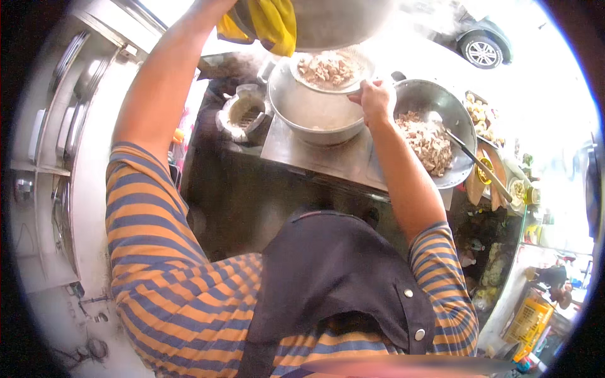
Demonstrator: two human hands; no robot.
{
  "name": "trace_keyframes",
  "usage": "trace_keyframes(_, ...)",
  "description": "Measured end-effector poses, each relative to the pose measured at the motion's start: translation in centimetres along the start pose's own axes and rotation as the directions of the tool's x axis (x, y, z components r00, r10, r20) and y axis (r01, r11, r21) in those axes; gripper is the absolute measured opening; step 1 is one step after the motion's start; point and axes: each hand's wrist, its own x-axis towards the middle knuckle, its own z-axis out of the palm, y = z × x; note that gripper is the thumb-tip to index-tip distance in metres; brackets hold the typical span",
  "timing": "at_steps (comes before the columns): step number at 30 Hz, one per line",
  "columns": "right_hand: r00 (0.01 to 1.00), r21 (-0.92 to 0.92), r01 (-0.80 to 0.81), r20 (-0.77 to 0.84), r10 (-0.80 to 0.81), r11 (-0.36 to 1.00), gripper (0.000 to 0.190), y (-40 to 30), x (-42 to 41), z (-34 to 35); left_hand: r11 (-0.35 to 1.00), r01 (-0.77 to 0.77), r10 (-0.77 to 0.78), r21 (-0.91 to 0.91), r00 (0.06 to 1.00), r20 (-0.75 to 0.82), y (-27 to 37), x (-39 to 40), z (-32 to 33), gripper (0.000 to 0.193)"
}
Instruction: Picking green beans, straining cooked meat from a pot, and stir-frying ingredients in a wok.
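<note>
My left hand is out of view past the top edge. Its forearm (163,80) runs up beside a yellow cloth (281,28), which hangs against the side of a large metal pot (345,21). That raised pot is cut off by the frame. My right hand (375,101) grips the near side of a round mesh strainer (366,59). Pale brown meat pieces (328,68) lie in the strainer. Beneath it stands a wide metal pot (302,106) with cloudy liquid. To the right, a wok (463,113) holds more cooked meat (427,146) and a long-handled ladle (472,158).
A clay charcoal stove (243,113) stands left of the wide pot. The pot rests on a metal worktop (321,156). Beyond the wok are a tray of pale food pieces (482,115) and a small yellow bowl (484,171). Steam blurs the far side; a parked car (487,45) stands outside.
</note>
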Motion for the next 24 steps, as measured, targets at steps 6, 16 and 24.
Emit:
trace_keyframes(6,1.0,0.035,-0.005,0.029,0.004,0.999,0.019,1.2,0.1,-1.7,0.963,0.268,-0.262,-0.025,0.955,0.141,-3.7,-0.9,2.4,0.028)
trace_keyframes(16,0.997,-0.039,0.055,0.053,-0.053,0.998,0.02,2.4,0.8,-3.9,0.772,0.551,-0.62,0.317,0.545,0.564,-8.5,-0.4,-2.1,0.031)
trace_keyframes(24,0.997,-0.062,0.065,0.05,-0.062,0.996,0.018,3.4,1.9,-5.0,0.252,0.964,-0.835,0.088,0.171,0.524,-8.3,-2.1,-6.5,0.028)
